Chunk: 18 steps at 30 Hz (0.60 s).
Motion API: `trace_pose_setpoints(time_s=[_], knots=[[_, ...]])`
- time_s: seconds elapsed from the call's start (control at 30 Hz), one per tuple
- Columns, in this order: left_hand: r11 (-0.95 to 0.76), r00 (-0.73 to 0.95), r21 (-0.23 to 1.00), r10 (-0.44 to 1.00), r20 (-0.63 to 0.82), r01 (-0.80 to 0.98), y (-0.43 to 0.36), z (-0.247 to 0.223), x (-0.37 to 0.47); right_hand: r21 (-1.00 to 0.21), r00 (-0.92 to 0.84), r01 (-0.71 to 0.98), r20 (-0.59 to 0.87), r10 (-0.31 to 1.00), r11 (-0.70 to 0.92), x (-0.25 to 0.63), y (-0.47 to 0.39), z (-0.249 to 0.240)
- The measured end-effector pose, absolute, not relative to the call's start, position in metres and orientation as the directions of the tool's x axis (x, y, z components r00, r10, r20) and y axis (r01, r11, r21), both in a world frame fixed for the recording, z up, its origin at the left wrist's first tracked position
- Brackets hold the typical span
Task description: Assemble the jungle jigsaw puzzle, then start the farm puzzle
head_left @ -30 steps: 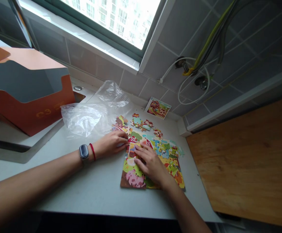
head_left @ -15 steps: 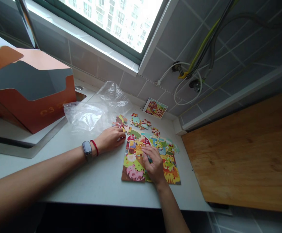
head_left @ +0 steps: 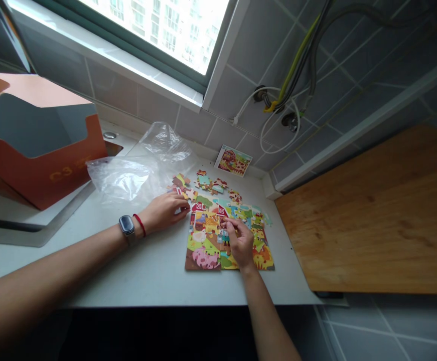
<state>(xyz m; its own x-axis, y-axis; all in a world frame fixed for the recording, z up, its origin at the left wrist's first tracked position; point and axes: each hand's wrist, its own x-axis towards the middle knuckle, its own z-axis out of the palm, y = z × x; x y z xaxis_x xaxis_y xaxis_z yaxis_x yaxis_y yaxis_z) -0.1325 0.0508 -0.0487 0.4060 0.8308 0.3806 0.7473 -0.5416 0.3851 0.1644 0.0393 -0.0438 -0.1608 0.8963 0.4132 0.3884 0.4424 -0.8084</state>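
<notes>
A farm-scene jigsaw puzzle (head_left: 203, 245) lies on the white counter, with joined pieces across most of it. Over its middle is my right hand (head_left: 240, 240), thumb and fingertips pinched together near a small piece too hidden to identify surely. My left hand (head_left: 167, 209) rests at the puzzle's upper left edge, fingers curled; what its fingertips hold, if anything, is hidden. Loose puzzle pieces (head_left: 204, 181) lie in a cluster behind the puzzle. A small picture card (head_left: 233, 161) with a farm scene leans near the wall.
Crumpled clear plastic bags (head_left: 131, 178) lie left of the loose pieces. An orange box (head_left: 67, 173) stands at the far left. A wooden board (head_left: 376, 215) is at the right. Cables (head_left: 297, 65) hang from the tiled wall beside the window.
My right hand has drawn its fingers into a pinch and shifted slightly, uncovering more of the puzzle's middle. My left hand stays near the same pieces. The whole view has shifted a little.
</notes>
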Motion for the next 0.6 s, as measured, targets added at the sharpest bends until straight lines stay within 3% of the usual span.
trace_pose_setpoints(time_s=[0.23, 0.6], knots=[[-0.570, 0.437, 0.402, 0.816, 0.378, 0.717, 0.0475, -0.0465, -0.1303, -0.882, -0.105, 0.338, 0.312, 0.944, 0.329, 0.1666, 0.0404, -0.0492], [-0.565, 0.446, 0.445, 0.824, 0.351, 0.695, 0.0463, -0.0465, -0.1306, -0.897, -0.089, 0.334, 0.276, 0.957, 0.289, 0.1649, 0.0416, -0.0490]])
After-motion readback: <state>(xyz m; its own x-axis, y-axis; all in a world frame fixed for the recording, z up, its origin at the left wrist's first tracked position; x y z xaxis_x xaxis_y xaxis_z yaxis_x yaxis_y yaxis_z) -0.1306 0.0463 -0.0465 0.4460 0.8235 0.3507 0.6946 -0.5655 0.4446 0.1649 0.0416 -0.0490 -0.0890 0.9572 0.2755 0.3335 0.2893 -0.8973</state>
